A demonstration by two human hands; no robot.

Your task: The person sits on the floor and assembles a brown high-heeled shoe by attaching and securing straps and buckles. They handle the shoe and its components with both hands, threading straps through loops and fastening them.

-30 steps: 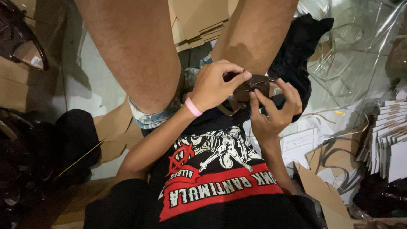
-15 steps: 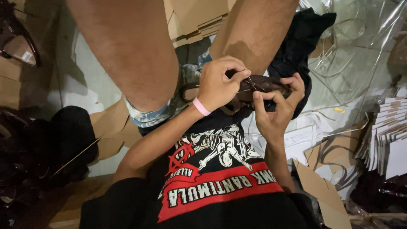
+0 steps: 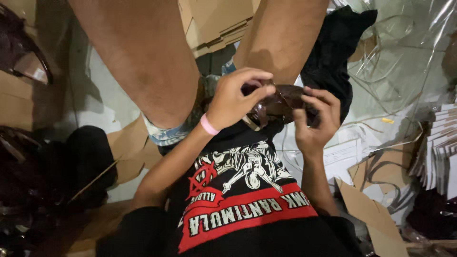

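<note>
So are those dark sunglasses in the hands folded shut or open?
Cannot tell. The sunglasses are held between the left hand and right hand, whose fingers cover the temple arms; only a dark lens shows.

Flattened brown cardboard boxes (image 3: 216, 21) lie stacked at the top, between the 2 legs. Crumpled clear plastic wrap (image 3: 404, 52) covers the upper right floor. A stack of folded white cartons (image 3: 440, 143) stands at the right edge, edges fanned. A white printed sheet (image 3: 340, 159) lies just left of it, beside a torn brown cardboard piece (image 3: 364, 209) at the lower right. More brown cardboard scraps (image 3: 128, 152) lie on the left, under the knee. A small yellow tag (image 3: 387, 121) sits on the plastic.
</note>
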